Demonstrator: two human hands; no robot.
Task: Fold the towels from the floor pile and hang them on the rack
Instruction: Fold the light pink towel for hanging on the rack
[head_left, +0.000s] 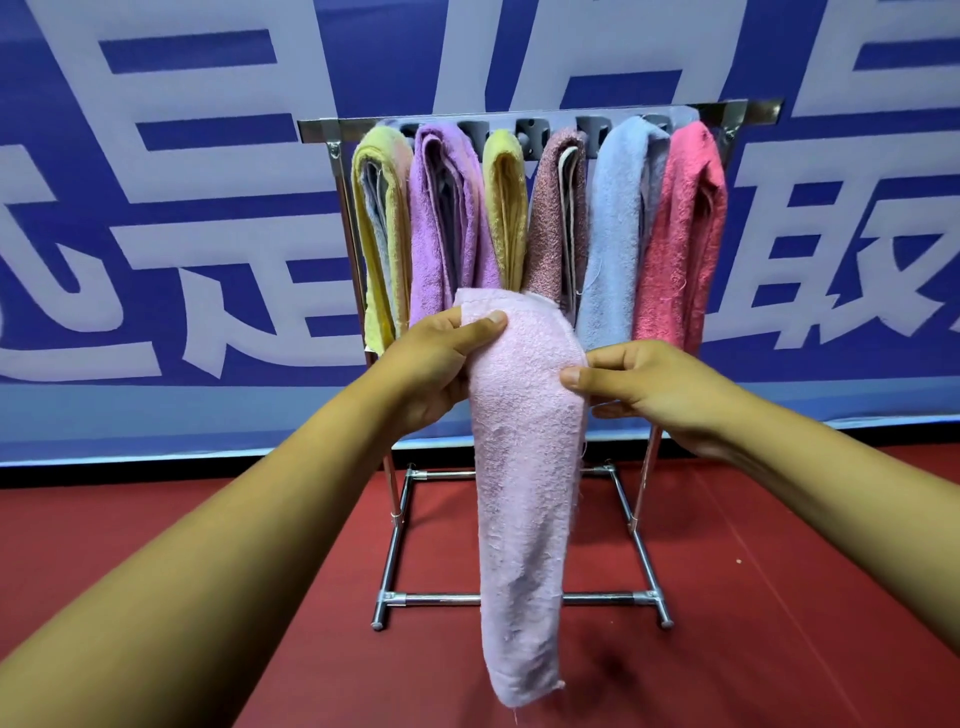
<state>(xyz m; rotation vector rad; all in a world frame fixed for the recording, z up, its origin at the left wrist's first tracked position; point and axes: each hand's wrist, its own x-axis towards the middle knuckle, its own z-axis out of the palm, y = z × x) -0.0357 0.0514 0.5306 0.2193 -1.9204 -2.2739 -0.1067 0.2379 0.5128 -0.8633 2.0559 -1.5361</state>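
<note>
While both hands are holding the pale pink towel (524, 467) up in front of the rack (540, 117), the towel's long axis is running vertically, from 12 o'clock at its upper edge to 6 o'clock at its free lower end, which is hanging clear above the red floor (779, 623). The left hand (441, 358) is gripping the upper portion from the 9 o'clock side, with the thumb lying across the front face and the fingers curled behind. The right hand (639, 389) is pinching the edge from the 3 o'clock side, slightly lower than the left.

Six folded towels are hanging side by side on the rack at 12 o'clock from the hands: yellow (382, 234), purple (447, 218), a second yellow (506, 208), mauve (553, 218), blue (618, 228) and coral (680, 234). They are filling the arms closely; a free arm is not discernible.

Judged from this arrangement, the hanging step is requiring an upward and forward lift toward 12 o'clock. Both hands are appearing about equally near the rack. The floor pile is not in view.
</note>
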